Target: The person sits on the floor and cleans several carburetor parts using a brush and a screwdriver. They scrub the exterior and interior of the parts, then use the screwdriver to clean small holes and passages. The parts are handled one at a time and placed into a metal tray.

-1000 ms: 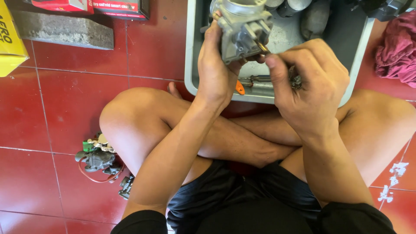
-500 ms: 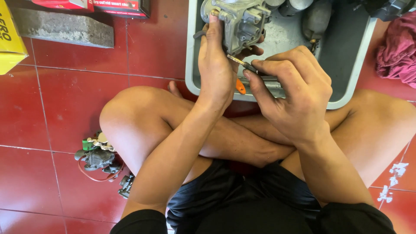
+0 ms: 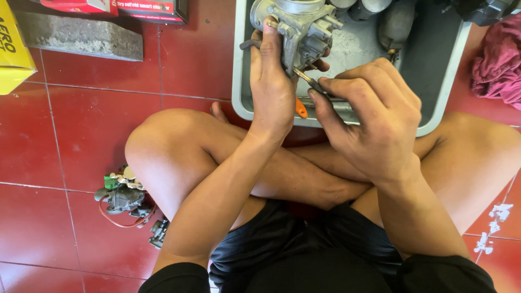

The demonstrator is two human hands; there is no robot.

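I sit cross-legged on a red tile floor. My left hand [image 3: 273,87] grips a grey metal carburetor body [image 3: 302,24] and holds it up over a grey plastic tray [image 3: 442,92]. My right hand [image 3: 369,116] is closed around a thin tool [image 3: 304,76] whose metal tip touches the underside of the carburetor. An orange-handled item [image 3: 300,108] shows between my hands, partly hidden by them.
Grey metal parts [image 3: 393,24] lie in the tray. A small carburetor assembly with a red wire [image 3: 126,198] rests on the floor by my left knee. A concrete block [image 3: 81,35], red boxes [image 3: 146,7], a yellow box [image 3: 12,51] and a pink rag [image 3: 499,59] sit around.
The carburetor has shifted left and turned slightly in my left hand. My right hand has moved left and down, bringing the tool tip up against the carburetor body.
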